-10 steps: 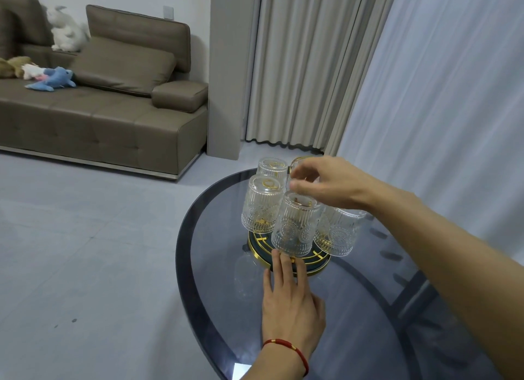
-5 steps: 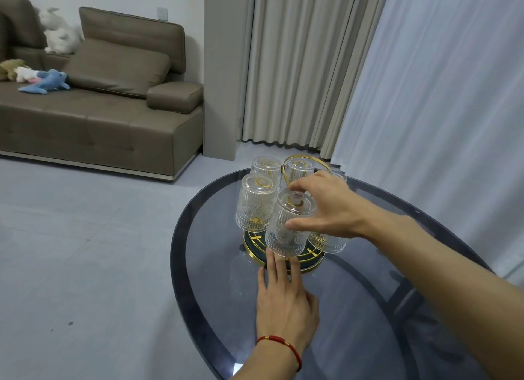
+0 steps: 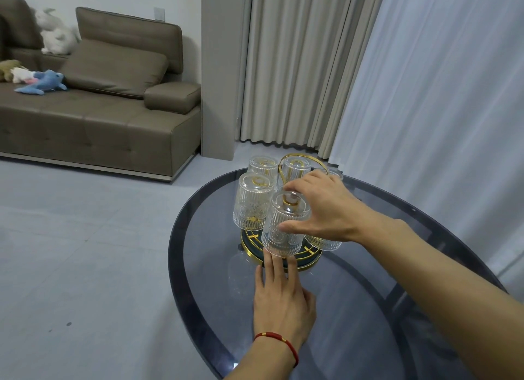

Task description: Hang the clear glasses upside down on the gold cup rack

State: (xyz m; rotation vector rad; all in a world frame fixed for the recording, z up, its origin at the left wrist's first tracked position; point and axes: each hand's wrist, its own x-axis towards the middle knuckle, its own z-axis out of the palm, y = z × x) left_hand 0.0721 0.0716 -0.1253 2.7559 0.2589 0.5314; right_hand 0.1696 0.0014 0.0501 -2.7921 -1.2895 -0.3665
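Note:
The gold cup rack (image 3: 307, 259) with its round dark base stands on the dark glass table (image 3: 354, 308). Several ribbed clear glasses hang upside down on it. My right hand (image 3: 326, 206) wraps the nearest glass (image 3: 283, 232), thumb on its side, fingers over its upturned bottom. Another glass (image 3: 253, 202) hangs to its left, two more (image 3: 263, 165) behind, and one (image 3: 323, 242) is mostly hidden under my right hand. The rack's gold loop handle (image 3: 286, 159) rises at the back. My left hand (image 3: 282, 297) lies flat on the table, fingertips touching the rack's base.
The table's curved edge (image 3: 177, 266) runs close on the left, with grey floor beyond. A brown sofa (image 3: 99, 116) with plush toys stands at the far left. Curtains (image 3: 425, 96) hang behind and right of the table.
My right hand has come down from the rack's top and closed around the front glass. The left hand stays flat at the base. The view shifted slightly.

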